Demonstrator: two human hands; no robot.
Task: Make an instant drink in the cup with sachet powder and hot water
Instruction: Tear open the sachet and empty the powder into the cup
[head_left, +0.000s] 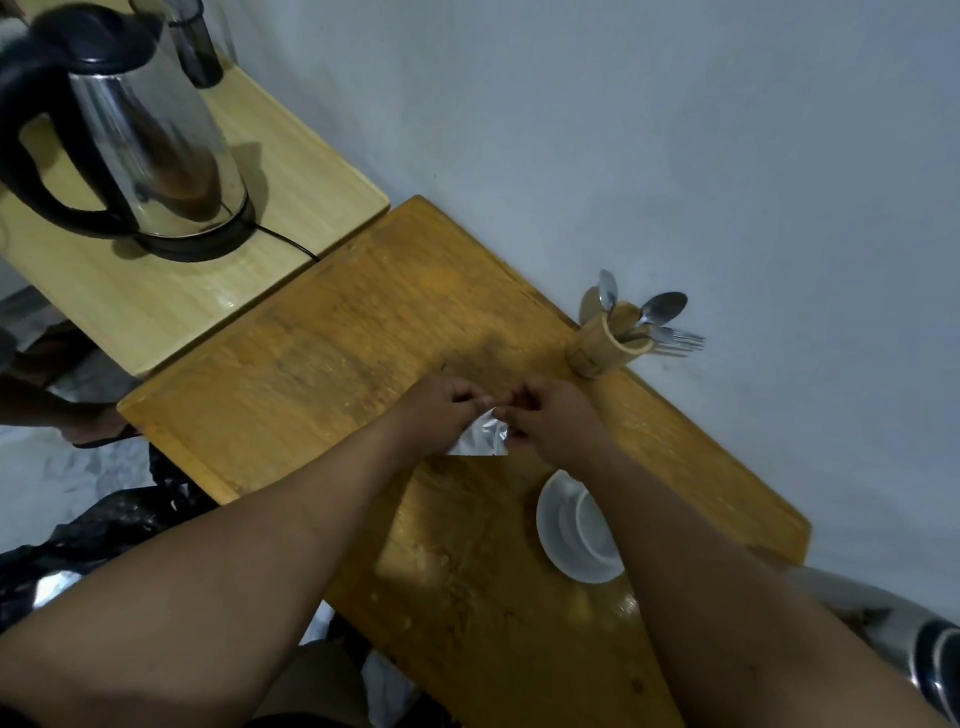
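A small silvery sachet (480, 436) is held over the middle of the orange-brown wooden table (322, 364). My left hand (441, 410) pinches its upper left edge and my right hand (545, 421) pinches its upper right edge, fingertips nearly touching. A white cup (595, 525) stands on a white saucer (553, 530) just below my right wrist, partly hidden by my right forearm. A steel electric kettle (156, 130) with a black handle rests on its base on the lighter wooden table at the upper left.
A bamboo holder (605, 345) with spoons and a fork stands at the table's far edge by the grey wall. The kettle's black cord (291, 244) trails off the lighter table (156, 312). Black plastic bags (104, 530) lie on the floor at the left. A steel flask (909, 639) shows at the lower right.
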